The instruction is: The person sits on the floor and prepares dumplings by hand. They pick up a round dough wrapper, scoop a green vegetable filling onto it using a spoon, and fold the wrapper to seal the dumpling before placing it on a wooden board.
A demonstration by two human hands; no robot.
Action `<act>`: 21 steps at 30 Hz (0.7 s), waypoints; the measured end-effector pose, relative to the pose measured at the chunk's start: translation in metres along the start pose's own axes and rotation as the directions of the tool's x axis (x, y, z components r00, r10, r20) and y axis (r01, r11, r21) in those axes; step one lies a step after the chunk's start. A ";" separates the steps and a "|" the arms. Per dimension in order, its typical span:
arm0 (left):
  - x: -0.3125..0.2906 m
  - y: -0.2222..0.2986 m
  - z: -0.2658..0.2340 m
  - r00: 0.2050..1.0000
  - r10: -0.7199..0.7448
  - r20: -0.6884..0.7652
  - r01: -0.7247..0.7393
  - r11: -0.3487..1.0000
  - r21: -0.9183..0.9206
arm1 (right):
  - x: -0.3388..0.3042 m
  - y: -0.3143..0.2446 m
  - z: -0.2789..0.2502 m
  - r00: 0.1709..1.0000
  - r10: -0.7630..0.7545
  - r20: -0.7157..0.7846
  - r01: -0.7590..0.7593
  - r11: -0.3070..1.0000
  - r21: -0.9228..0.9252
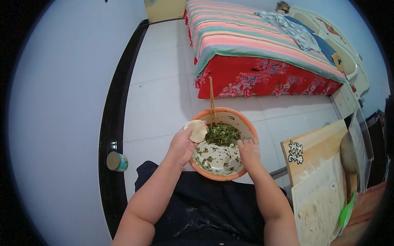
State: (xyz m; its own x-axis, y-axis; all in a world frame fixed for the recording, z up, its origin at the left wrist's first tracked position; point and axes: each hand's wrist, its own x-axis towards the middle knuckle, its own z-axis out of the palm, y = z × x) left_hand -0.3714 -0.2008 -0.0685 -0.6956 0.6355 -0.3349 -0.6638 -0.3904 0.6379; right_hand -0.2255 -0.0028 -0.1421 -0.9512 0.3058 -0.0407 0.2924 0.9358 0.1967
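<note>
My left hand (180, 148) is closed on a round, flat dough wrapper (196, 131), over the left rim of the basin. The basin (252, 126) has an orange rim and a pale inside and sits in front of my lap. Chopped green filling (223, 134) is heaped at its far side, with bits smeared down the near wall. A pair of wooden chopsticks (212, 97) stands upright in the filling and leans over the far rim. My right hand (249, 153) rests at the basin's right rim with its fingers curled over the edge; its palm is hidden.
At the right stands a wooden board (314, 141) beside a pale floured sheet (301, 194) bearing several dough pieces. A green plastic utensil (347, 211) lies by it. A lidded can (117, 161) stands near the left wall. Beyond the tiled floor is a bed (262, 45) with a striped cover.
</note>
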 end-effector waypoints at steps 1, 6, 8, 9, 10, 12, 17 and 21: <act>-0.001 0.001 -0.001 1.000 0.001 0.020 -0.001 1.000 0.007 | -0.002 -0.003 -0.005 0.998 0.060 -0.005 -0.058 0.983 0.175; -0.002 0.000 -0.002 0.997 0.003 0.076 -0.003 1.000 -0.004 | -0.015 -0.007 -0.016 0.981 0.181 0.074 -0.168 0.586 0.793; -0.002 -0.003 0.003 0.998 -0.012 0.066 0.012 1.000 -0.001 | -0.009 -0.004 -0.001 0.988 0.153 0.000 -0.092 0.597 0.797; -0.002 -0.006 0.006 0.998 -0.021 0.062 0.021 1.000 0.000 | -0.008 -0.002 0.004 0.990 0.139 -0.037 -0.055 0.601 0.797; -0.001 -0.007 0.007 0.998 -0.025 0.049 0.025 1.000 -0.002 | -0.005 0.000 0.003 0.989 0.123 -0.080 -0.021 0.659 0.752; 0.001 -0.010 0.008 0.999 -0.036 0.025 0.037 0.999 -0.008 | 0.000 0.004 -0.001 0.983 0.086 -0.162 0.040 0.762 0.647; -0.001 -0.013 0.010 0.999 -0.021 0.040 0.019 0.999 0.040 | -0.016 0.009 -0.016 0.948 0.180 -0.263 0.018 0.793 0.609; 0.001 -0.019 0.015 0.998 -0.042 0.051 0.039 0.997 0.067 | -0.016 0.007 -0.005 0.940 0.161 -0.302 0.040 0.825 0.563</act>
State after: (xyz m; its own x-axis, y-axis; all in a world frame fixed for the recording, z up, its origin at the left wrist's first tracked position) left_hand -0.3554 -0.1828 -0.0698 -0.6522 0.6845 -0.3256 -0.6703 -0.3202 0.6695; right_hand -0.2091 -0.0020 -0.1347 -0.8763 0.3851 0.2893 0.2591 0.8832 -0.3910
